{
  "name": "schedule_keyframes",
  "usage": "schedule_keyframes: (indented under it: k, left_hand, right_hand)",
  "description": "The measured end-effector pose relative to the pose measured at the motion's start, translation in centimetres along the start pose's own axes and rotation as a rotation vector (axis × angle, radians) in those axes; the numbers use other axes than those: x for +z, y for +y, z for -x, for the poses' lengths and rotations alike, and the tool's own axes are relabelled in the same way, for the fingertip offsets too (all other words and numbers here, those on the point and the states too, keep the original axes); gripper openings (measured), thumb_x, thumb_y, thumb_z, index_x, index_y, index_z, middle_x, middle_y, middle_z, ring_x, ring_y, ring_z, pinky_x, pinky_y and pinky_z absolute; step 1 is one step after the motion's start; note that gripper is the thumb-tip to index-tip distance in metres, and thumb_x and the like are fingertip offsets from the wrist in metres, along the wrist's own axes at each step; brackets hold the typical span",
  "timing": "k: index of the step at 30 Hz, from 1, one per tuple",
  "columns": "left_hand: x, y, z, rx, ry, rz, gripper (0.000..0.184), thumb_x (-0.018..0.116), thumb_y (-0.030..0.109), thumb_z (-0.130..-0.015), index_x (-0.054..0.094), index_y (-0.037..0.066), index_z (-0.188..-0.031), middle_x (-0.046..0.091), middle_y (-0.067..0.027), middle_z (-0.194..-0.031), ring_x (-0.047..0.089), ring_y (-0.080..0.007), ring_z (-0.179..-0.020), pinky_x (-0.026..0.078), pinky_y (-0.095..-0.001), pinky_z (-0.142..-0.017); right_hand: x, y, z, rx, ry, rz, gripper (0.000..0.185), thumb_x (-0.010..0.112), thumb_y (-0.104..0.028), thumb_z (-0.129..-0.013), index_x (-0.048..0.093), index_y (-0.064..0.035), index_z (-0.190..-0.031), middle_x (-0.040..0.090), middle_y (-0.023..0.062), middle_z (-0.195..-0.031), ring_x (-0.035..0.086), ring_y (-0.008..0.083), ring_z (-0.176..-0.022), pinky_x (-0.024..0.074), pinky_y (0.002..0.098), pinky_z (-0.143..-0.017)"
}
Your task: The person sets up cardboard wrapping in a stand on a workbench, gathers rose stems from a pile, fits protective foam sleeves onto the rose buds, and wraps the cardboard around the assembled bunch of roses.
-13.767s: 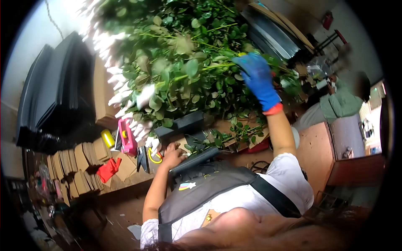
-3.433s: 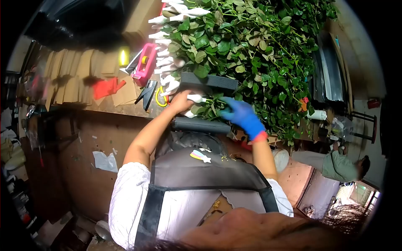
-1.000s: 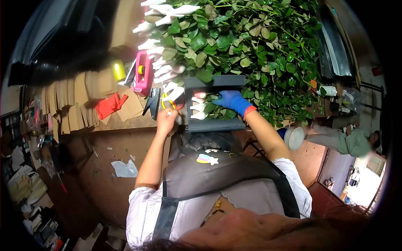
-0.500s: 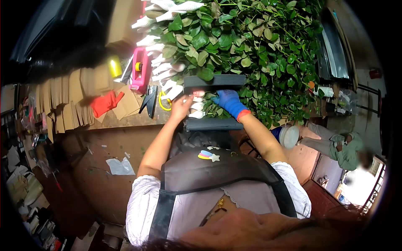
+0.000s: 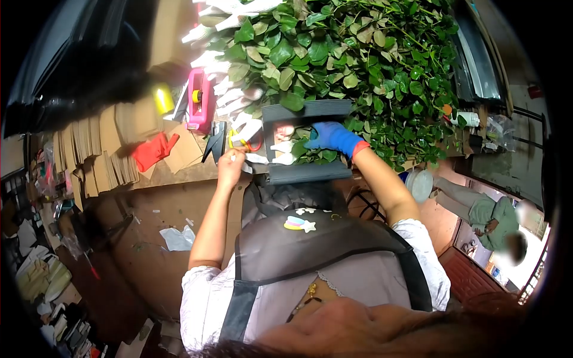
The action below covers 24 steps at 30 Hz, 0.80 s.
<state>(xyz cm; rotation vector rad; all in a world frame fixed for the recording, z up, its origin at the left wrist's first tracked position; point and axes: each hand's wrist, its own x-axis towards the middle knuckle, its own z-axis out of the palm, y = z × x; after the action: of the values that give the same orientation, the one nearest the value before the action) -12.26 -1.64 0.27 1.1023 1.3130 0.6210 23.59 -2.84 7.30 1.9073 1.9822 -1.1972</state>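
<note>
My left hand is bare and closed at the table's front edge. Its fingers pinch the end of a white mesh sleeve, which stretches right towards a dark corrugated wrap. My right hand, in a blue glove with a red cuff, curls over leafy stems inside that wrap; some of its fingers are hidden. The wrap has a back flap and a front flap. Between them lie white-sleeved flower heads and a pinkish piece.
A large pile of leafy stems covers the back. At left are a pink tape dispenser, black clippers, scissors, a red cloth and cardboard pieces. A bucket and another person are at right.
My left hand has moved left and towards me, drawing the white mesh sleeve out from the wrap. My gloved right hand stays over the stems, shifted slightly.
</note>
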Motion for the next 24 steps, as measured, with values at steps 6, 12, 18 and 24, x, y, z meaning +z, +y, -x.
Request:
schedule_keyframes:
  k: [6, 12, 18, 24]
  left_hand:
    - [5.4, 4.8, -0.9, 0.263, -0.125, -0.688, 0.041, 0.071, 0.041, -0.092, 0.065, 0.001, -0.083, 0.065, -0.01, -0.072, 0.065, -0.0229, -0.074, 0.05, -0.0362, -0.071]
    - [6.7, 4.8, -1.0, 0.119, -0.374, -0.544, 0.037, 0.067, 0.042, -0.095, 0.071, 0.005, -0.097, 0.068, -0.0115, -0.081, 0.066, -0.0243, -0.077, 0.05, -0.0366, -0.073]
    - [-0.8, 4.2, -1.7, 0.005, -0.103, 0.014, 0.023, 0.067, 0.021, -0.095, 0.07, 0.001, -0.086, 0.068, -0.0078, -0.075, 0.061, -0.0132, -0.073, 0.048, -0.03, -0.066]
    - [0.8, 5.5, 0.9, 0.128, -0.305, -0.677, 0.038, 0.077, 0.041, -0.082, 0.065, 0.008, -0.096, 0.07, -0.0189, -0.092, 0.069, -0.0387, -0.087, 0.054, -0.0444, -0.074]
  right_hand:
    - [2.0, -0.7, -1.2, 0.067, 0.059, 0.253, 0.072, 0.074, -0.06, -0.074, 0.063, -0.007, -0.122, 0.069, 0.0188, -0.117, 0.067, 0.0354, -0.105, 0.0523, 0.0452, -0.091]
    - [2.4, -1.6, -0.8, 0.107, 0.106, 0.27, 0.064, 0.074, -0.055, -0.076, 0.064, -0.0088, -0.118, 0.07, 0.0166, -0.113, 0.067, 0.034, -0.103, 0.0522, 0.0445, -0.09]
    - [1.8, -1.0, -0.1, 0.052, 0.073, 0.184, 0.065, 0.074, -0.053, -0.078, 0.062, -0.0096, -0.125, 0.071, 0.0161, -0.109, 0.068, 0.0335, -0.101, 0.0529, 0.0444, -0.088]
    - [-2.4, -5.0, 3.9, -0.035, 0.089, -0.016, 0.045, 0.07, -0.048, -0.084, 0.067, -0.0168, -0.116, 0.073, 0.0129, -0.102, 0.069, 0.0334, -0.096, 0.0541, 0.045, -0.083]
